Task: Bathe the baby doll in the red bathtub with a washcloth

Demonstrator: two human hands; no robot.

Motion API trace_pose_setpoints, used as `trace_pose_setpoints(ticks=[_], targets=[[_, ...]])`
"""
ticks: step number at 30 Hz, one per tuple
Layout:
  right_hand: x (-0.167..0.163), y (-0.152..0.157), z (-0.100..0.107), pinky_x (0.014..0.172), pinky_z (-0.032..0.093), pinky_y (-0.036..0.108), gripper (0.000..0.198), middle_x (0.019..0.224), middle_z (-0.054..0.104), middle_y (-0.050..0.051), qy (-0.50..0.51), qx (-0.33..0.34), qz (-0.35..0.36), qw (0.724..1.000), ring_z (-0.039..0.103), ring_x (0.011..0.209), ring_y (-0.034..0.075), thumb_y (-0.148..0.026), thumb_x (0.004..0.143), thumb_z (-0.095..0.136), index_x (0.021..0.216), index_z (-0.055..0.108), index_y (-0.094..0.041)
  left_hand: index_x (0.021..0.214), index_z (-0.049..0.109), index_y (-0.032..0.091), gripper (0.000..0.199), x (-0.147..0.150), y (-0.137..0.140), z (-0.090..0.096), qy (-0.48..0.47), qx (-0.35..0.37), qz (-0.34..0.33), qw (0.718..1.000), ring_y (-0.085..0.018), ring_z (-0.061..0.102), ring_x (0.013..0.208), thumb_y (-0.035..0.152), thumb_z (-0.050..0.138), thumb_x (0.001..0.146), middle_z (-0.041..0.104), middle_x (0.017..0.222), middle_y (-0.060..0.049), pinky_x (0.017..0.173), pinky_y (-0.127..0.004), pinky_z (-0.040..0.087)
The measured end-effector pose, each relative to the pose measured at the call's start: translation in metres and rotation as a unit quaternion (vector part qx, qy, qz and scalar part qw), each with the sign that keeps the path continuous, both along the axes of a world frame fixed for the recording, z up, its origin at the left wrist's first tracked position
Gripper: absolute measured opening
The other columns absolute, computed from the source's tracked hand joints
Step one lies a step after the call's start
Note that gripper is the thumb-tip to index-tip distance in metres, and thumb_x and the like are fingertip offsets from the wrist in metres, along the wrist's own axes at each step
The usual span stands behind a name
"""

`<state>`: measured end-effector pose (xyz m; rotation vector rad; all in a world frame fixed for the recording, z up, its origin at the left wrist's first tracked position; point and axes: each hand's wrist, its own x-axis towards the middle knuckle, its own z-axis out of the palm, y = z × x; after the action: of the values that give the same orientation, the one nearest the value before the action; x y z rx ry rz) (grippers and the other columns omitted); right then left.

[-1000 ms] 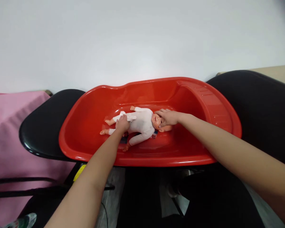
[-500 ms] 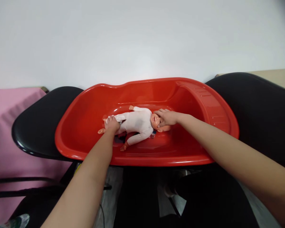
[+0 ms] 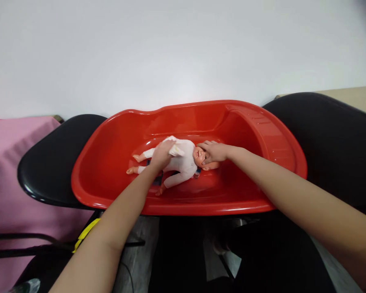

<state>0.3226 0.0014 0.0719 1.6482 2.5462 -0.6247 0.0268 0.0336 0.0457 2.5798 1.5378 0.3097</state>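
Observation:
A baby doll (image 3: 183,156) with a white cloth body lies on its back inside a red baby bathtub (image 3: 201,208). Its head points right and its feet point left. My right hand (image 3: 215,151) grips the doll's head, thumb on the near side and fingers over the far side. Over the doll's belly, my left hand (image 3: 164,154) is closed on a crumpled white cloth (image 3: 176,150), which sticks out past the fingers toward the chest. My left hand and wrist hide part of the doll's far arm and hips. Some dark item shows partly beneath the doll.
The tub rests across black chairs, with one black seat (image 3: 49,162) at left and another (image 3: 332,142) at right. A white wall (image 3: 177,53) rises behind. Pink cloth (image 3: 6,171) hangs at left, and a yellow strip (image 3: 86,235) shows beside my left forearm.
My left hand has moved right with the white cloth, from the doll's legs up to its belly, uncovering the lower legs. My right hand has stayed on the head.

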Motion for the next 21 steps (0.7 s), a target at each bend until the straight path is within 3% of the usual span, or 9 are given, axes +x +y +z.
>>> trace_pose_setpoints(ticks=[2, 4, 8, 15, 21], targets=[[-0.001, -0.001, 0.002, 0.103, 0.047, 0.050, 0.088, 0.145, 0.052, 0.015, -0.010, -0.004, -0.005, 1.000, 0.052, 0.130, 0.039, -0.055, 0.073, 0.074, 0.152, 0.045, -0.028, 0.154, 0.049, 0.026, 0.056, 0.016, -0.003, -0.012, 0.018, 0.002, -0.109, 0.994, -0.022, 0.033, 0.153, 0.025, 0.049, 0.098, 0.040, 0.166, -0.001, 0.127, -0.036, 0.023], [-0.002, -0.001, 0.003, 0.103, 0.047, 0.050, 0.089, 0.147, 0.050, 0.015, -0.019, -0.007, -0.009, 1.000, 0.051, 0.130, 0.040, -0.055, 0.074, 0.074, 0.153, 0.044, -0.028, 0.155, 0.049, 0.023, 0.058, 0.024, -0.004, -0.024, 0.032, 0.004, -0.140, 0.990, -0.024, 0.029, 0.155, 0.023, 0.048, 0.097, 0.035, 0.169, -0.004, 0.128, -0.041, 0.021], [-0.002, -0.001, 0.003, 0.102, 0.047, 0.048, 0.087, 0.143, 0.052, 0.014, -0.012, -0.007, -0.003, 1.000, 0.051, 0.130, 0.039, -0.055, 0.074, 0.075, 0.151, 0.045, -0.030, 0.155, 0.048, 0.023, 0.053, 0.014, 0.003, -0.035, 0.011, -0.011, -0.052, 0.999, -0.025, 0.032, 0.153, 0.030, 0.040, 0.103, 0.039, 0.167, -0.006, 0.126, -0.041, 0.023], [0.000, -0.002, 0.003, 0.103, 0.047, 0.050, 0.085, 0.142, 0.054, 0.013, -0.006, -0.011, -0.007, 1.000, 0.052, 0.129, 0.039, -0.056, 0.074, 0.074, 0.150, 0.046, -0.031, 0.143, 0.056, 0.030, 0.049, -0.023, 0.024, -0.035, -0.014, -0.054, 0.080, 0.995, -0.033, 0.038, 0.148, 0.049, 0.032, 0.106, 0.050, 0.156, -0.010, 0.122, -0.063, 0.024], [0.000, -0.003, 0.004, 0.101, 0.049, 0.049, 0.086, 0.141, 0.054, 0.011, 0.003, -0.010, -0.008, 1.000, 0.053, 0.128, 0.039, -0.054, 0.073, 0.074, 0.151, 0.044, -0.034, 0.145, 0.054, 0.027, 0.056, -0.049, 0.029, -0.034, 0.014, -0.086, 0.151, 0.985, -0.037, 0.034, 0.150, 0.059, 0.044, 0.100, 0.040, 0.164, -0.014, 0.121, -0.065, 0.022]])
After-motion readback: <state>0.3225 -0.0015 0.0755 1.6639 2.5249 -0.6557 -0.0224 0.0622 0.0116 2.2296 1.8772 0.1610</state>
